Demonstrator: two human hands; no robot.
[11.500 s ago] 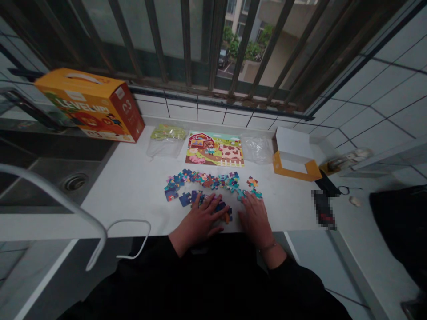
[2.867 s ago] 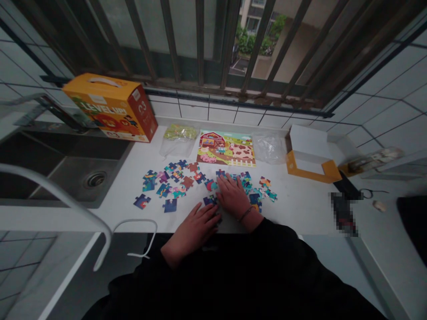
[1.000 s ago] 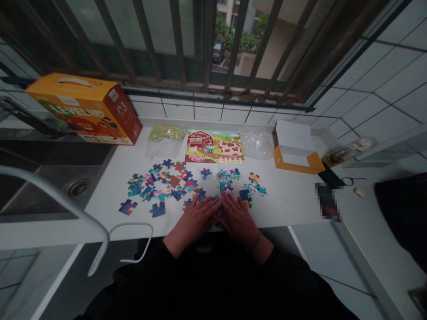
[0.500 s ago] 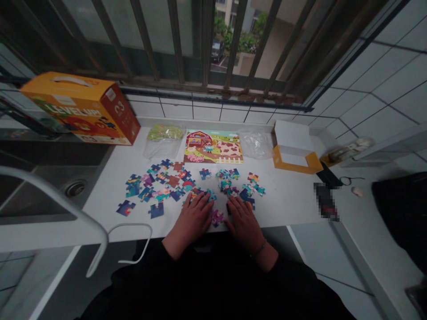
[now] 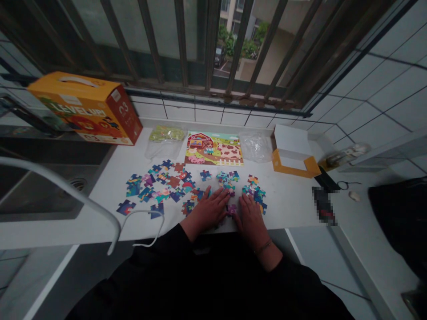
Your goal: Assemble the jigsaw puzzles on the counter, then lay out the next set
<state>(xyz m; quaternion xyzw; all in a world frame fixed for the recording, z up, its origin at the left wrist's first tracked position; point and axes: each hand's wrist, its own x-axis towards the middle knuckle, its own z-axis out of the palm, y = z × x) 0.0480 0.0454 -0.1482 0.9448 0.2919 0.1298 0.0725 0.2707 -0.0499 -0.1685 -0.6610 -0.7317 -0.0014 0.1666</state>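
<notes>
Jigsaw puzzle pieces (image 5: 163, 178) lie spread over the white counter. My left hand (image 5: 211, 209) rests palm down with its fingers stretched out, its fingertips by a cluster of teal pieces (image 5: 227, 176). What lies beneath the palm is hidden. My right hand (image 5: 251, 220) also lies flat, fingers forward, its tips touching a group of blue and orange pieces (image 5: 259, 195). Between the two hands sits a purple piece (image 5: 232, 210), close to my right thumb. A few pieces (image 5: 188, 207) show just left of my left hand.
Behind the pieces lie a farm picture board (image 5: 213, 149) and two clear plastic bags (image 5: 165, 135), (image 5: 256, 146). An opened yellow box (image 5: 295, 164) stands right, a large orange box (image 5: 90, 111) left beside the sink (image 5: 63, 195). A white curved tube (image 5: 66, 191) crosses the left foreground.
My left hand has slid right, uncovering pieces on its left. My right hand has shifted slightly right, and the pieces at its fingertips sit further right. The view has moved a little.
</notes>
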